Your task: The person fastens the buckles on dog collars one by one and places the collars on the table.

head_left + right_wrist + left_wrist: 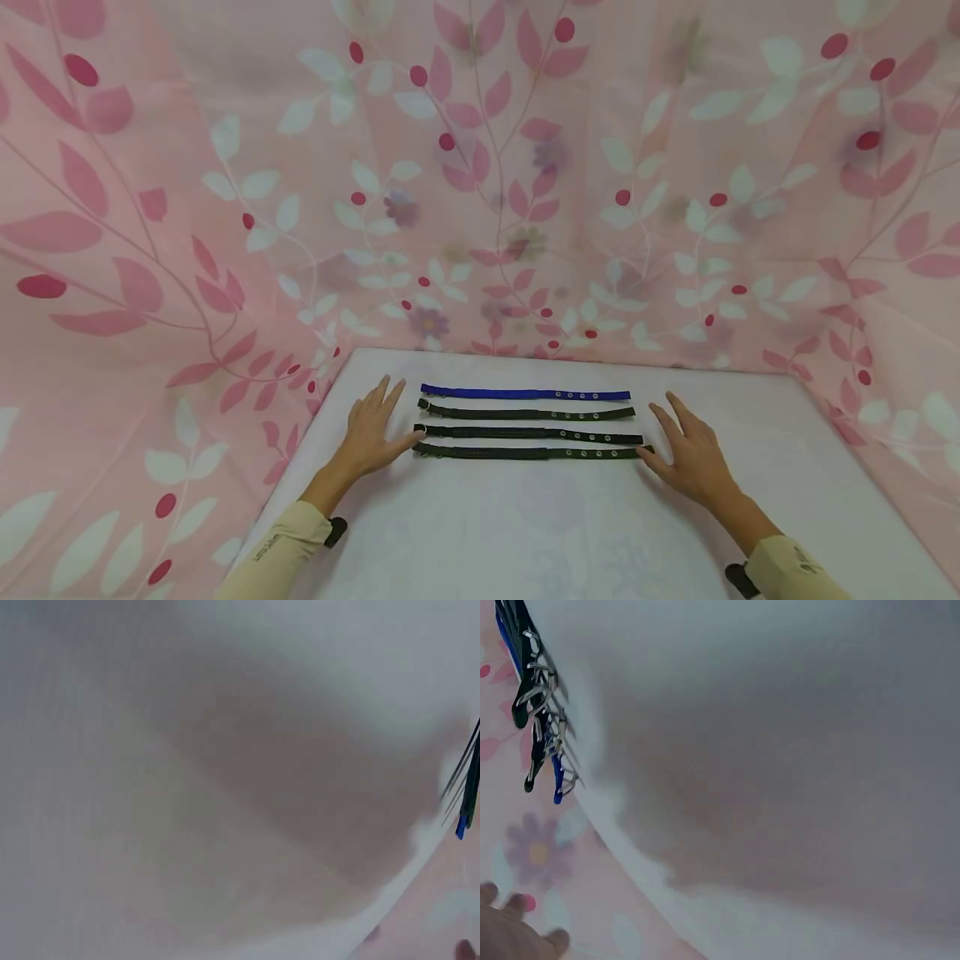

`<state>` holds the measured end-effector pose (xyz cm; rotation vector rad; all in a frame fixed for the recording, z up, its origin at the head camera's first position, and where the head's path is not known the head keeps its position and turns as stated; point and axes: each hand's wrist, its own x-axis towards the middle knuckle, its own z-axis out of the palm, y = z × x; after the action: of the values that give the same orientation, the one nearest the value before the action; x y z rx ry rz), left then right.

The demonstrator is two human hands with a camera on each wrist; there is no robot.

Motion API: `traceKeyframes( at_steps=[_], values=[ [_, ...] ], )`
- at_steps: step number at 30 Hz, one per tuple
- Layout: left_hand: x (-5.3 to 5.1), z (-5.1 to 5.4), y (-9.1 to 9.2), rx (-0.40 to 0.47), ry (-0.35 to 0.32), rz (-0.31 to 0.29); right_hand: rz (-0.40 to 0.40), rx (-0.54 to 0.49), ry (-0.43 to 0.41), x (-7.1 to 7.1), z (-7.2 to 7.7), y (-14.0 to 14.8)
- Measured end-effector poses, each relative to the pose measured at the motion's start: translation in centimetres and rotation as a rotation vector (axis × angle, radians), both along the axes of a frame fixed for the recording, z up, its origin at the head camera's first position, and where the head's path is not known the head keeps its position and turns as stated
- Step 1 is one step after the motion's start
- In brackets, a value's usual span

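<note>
Four straps (487,393) lie between the left hand (371,431) and right hand (692,458), fingers (393,399) splayed and unclenched, contact with strap ends unclear.

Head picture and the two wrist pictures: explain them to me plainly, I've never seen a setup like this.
There is no machine here, just a person's left hand and right hand. The wide picture comes from a camera worn on the head, looking forward and down. The other two come from cameras worn on the wrists; each catches strap ends near one edge and mostly white surface. On that surface lie four straps side by side: a blue strap farthest away, then three dark straps. Neither hand grips anything. Both thumbs are at the ends of the nearer straps; whether they touch is hard to tell.
</note>
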<state>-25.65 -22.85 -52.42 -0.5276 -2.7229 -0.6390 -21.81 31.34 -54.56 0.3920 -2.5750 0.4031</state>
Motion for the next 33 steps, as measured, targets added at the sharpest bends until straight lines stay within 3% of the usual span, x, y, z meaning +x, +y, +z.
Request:
traceKeyframes(
  at_steps=[5, 9, 13, 17, 24, 33],
  values=[
    [0.1, -0.5, 0.5, 0.052, 0.088, -0.127, 0.028, -0.180, -0.189, 0.2, 0.3, -1.4],
    [0.3, -1.1, 0.7, 0.100, 0.105, -0.155, 0.033, -0.279, -0.313, 0.4, 0.3, -2.0],
    [0.6, -1.4, 0.8, 0.153, 0.015, -0.167, 0.046, -0.321, -0.358, 0.4, 0.0, -2.4],
    [0.9, -1.9, 0.9, 0.183, -0.073, -0.220, 0.051, -0.331, -0.399, 0.5, -0.2, -2.7],
    [0.9, -2.5, 0.9, 0.167, -0.098, -0.253, 0.074, -0.334, -0.421, 0.7, -0.3, -3.1],
    [1.0, -2.4, 1.3, 0.144, -0.227, -0.274, 0.033, -0.297, -0.489, 0.2, -0.8, -2.8]
  ],
)
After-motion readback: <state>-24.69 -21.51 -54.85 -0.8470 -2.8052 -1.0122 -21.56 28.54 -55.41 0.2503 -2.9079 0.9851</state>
